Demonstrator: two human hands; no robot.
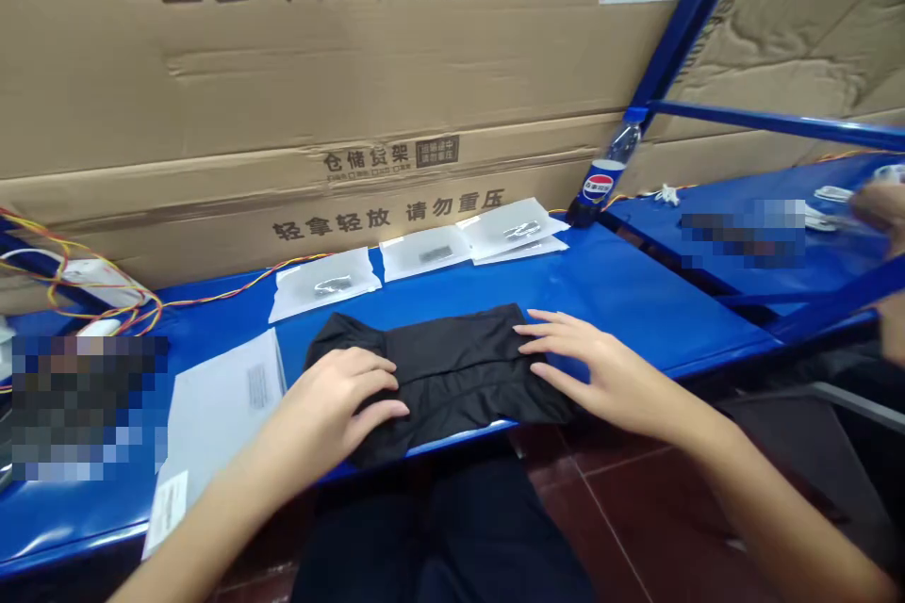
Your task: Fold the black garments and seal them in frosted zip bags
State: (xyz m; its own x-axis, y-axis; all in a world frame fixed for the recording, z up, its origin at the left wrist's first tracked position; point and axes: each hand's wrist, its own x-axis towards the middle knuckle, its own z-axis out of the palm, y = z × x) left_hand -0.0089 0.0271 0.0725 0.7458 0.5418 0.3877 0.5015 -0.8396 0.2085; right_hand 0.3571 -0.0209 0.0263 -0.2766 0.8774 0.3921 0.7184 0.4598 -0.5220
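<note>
A piece of black cloth (pixel 452 363), perhaps a folded garment, lies spread at the front edge of the blue table, with a fold line running across it. My left hand (pixel 357 396) rests on its left part, fingers extended and slightly bent. On the right end lies my right hand (pixel 584 358), its fingers stretched out and apart over the cloth. Neither hand grips the fabric visibly. Left of the cloth is a flat whitish plastic bag (pixel 219 405) with printed labels, partly behind my left forearm.
Small white packets (pixel 325 285) with dark items line the table's back, before a large cardboard sheet (pixel 368 94). A Pepsi bottle (pixel 600 179) leans by the blue frame post (pixel 679 38). Wires and a white power strip (pixel 103 281) lie left. Another person's blurred hand (pixel 880 207) shows far right.
</note>
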